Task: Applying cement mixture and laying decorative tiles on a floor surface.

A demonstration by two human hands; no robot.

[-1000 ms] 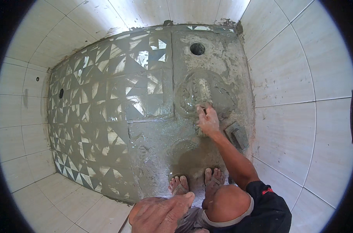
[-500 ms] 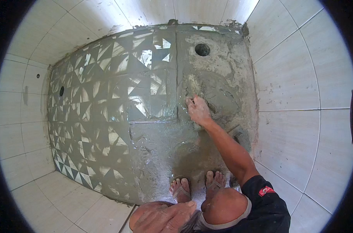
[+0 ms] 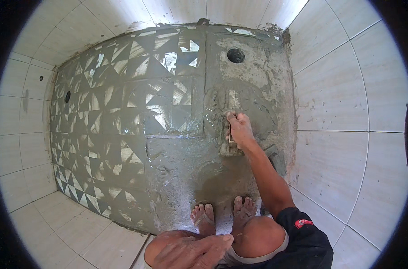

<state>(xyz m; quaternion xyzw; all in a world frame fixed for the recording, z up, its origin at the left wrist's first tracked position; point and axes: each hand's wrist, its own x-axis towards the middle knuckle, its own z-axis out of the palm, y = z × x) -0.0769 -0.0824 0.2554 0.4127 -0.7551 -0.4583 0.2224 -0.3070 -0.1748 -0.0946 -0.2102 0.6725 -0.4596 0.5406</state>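
My right hand (image 3: 240, 129) is closed round the handle of a long rectangular plastering float (image 3: 231, 151). The float lies on wet grey mortar (image 3: 258, 107) right of the tiled area, its length running away from me and smeared with mortar. My left hand (image 3: 199, 252) rests over my left knee at the lower edge, apart from the work, its fingers lying loosely with nothing visible in them. Left of the float, patterned floor tiles (image 3: 123, 107) with light and dark triangles carry a film of grey mortar.
A round drain hole (image 3: 236, 55) opens in the rough floor at the far right. Another dark hole (image 3: 68, 97) sits among the tiles at the left. Pale tiled walls (image 3: 329, 107) enclose the floor. A dark grey slab-like object (image 3: 275, 160) lies beside my right forearm. My feet (image 3: 245, 210) stand at the near side.
My right hand has shifted slightly right, and the float has turned so its length and near end show more plainly. My left hand stays at the knee.
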